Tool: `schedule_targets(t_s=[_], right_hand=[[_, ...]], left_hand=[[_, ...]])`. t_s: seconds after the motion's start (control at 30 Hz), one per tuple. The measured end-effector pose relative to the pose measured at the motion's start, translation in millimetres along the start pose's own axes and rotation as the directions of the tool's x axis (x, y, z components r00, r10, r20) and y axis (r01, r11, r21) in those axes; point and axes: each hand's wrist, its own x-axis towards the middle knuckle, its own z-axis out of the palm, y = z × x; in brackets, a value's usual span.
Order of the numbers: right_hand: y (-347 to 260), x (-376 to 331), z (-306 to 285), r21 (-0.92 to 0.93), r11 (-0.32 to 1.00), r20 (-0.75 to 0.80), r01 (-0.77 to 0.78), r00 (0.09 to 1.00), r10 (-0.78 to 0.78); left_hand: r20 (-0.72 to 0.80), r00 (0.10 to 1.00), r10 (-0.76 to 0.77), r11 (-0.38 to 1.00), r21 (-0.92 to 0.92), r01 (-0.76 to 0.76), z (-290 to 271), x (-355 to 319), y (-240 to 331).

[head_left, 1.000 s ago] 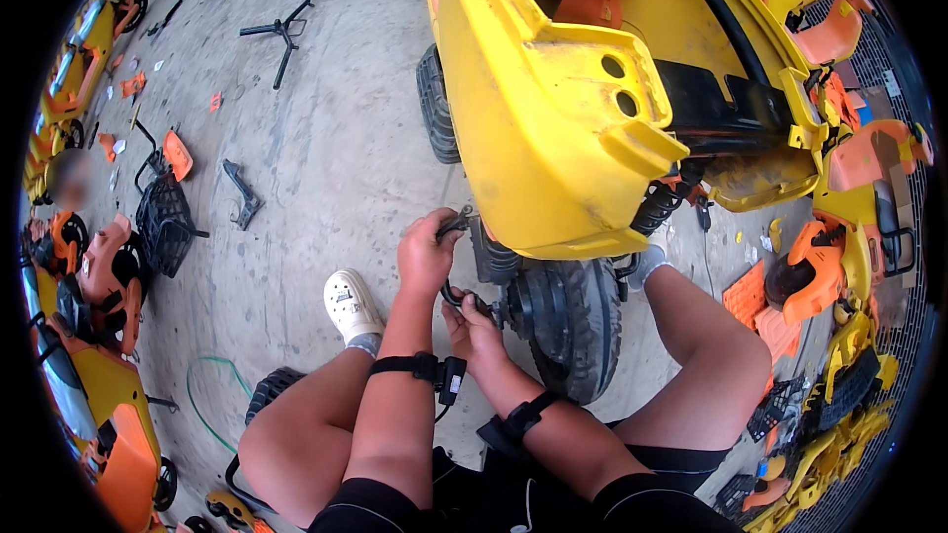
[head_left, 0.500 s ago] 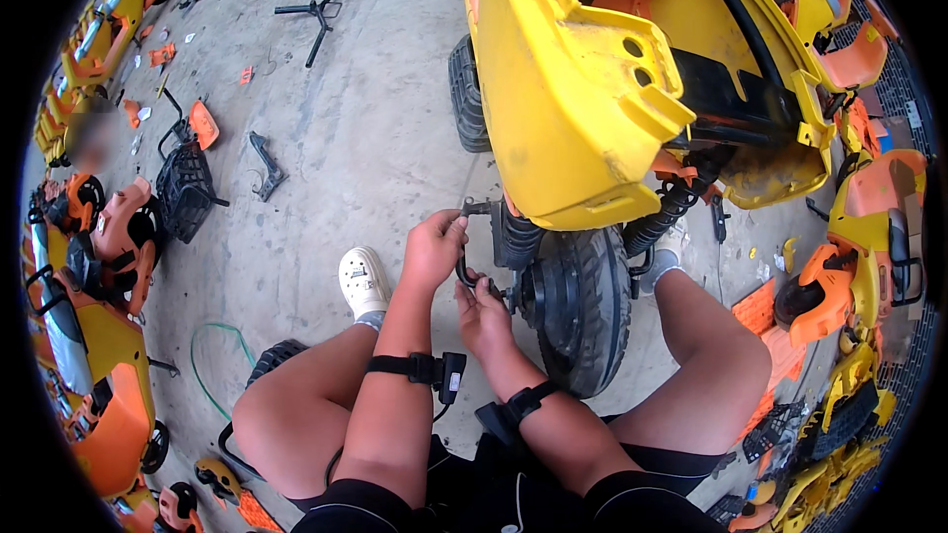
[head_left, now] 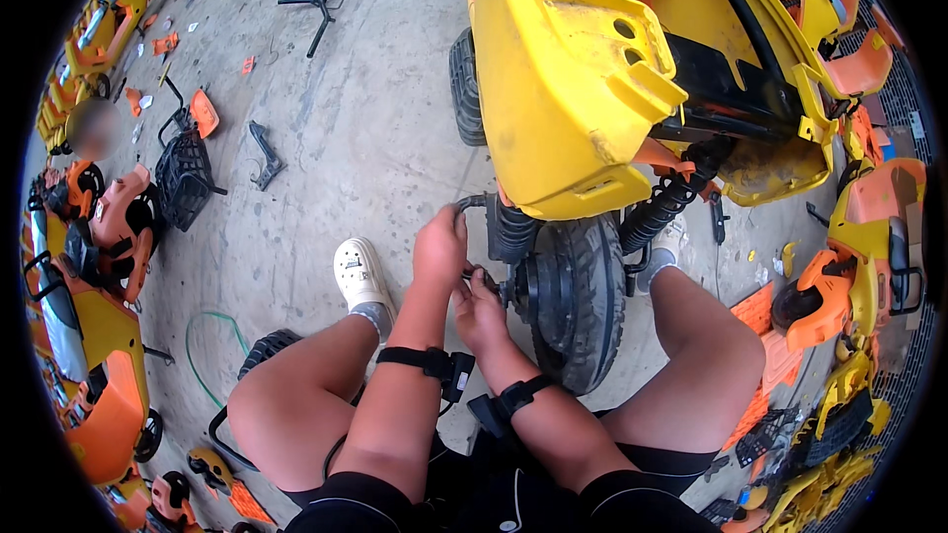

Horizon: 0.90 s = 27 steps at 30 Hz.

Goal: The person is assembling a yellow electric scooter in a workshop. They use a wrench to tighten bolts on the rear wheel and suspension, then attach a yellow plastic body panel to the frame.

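You are sitting low on the grey concrete floor [head_left: 365,128], and the big yellow plastic body of the ride-on vehicle [head_left: 563,89] is tipping up over your knees, filling the upper middle of the view. Under it the black ribbed rubber wheel [head_left: 583,306] is standing upright between your legs, just right of both hands, with the black coiled shock spring [head_left: 664,209] slanting up from its hub toward the yellow shell. Your left hand [head_left: 439,242] is reaching up and curling its fingers closed round the thin dark bent metal bar [head_left: 472,203] that is poking out beside the wheel's upper edge. Your right hand [head_left: 481,314] is sitting lower, pressing against the small dark axle fitting [head_left: 491,283] at the hub; its fingers are bunching around that part, but how tightly, you cannot tell from here. Both wrists are wearing black straps. Your white perforated clog [head_left: 359,273] is resting on the floor just left of the left hand. Against half a second ago, the vehicle is sitting a touch higher and further right in view, the left hand is gripping the same bar, and the right hand is nestling in closer under it at the hub.
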Motion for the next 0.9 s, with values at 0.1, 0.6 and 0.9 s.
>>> schedule_targets(t_s=[0.1, 0.6, 0.9], right_hand=[[0, -1, 2, 0.023, 1.000, 0.003, 0.008, 1.000, -0.008], [0, 0, 1, 0.000, 1.000, 0.003, 0.000, 1.000, 0.000], [-4, -6, 9, -0.070, 0.996, -0.125, -0.048, 0.991, 0.039]], left_hand=[[-0.053, 0.998, 0.028, 0.999, 0.025, -0.027, 11, -1, -11], [0.020, 0.995, -0.094, 0.960, -0.263, 0.096, 7, -1, -10], [-0.106, 0.936, -0.337, 0.810, -0.540, 0.231, -52, 16, -3]])
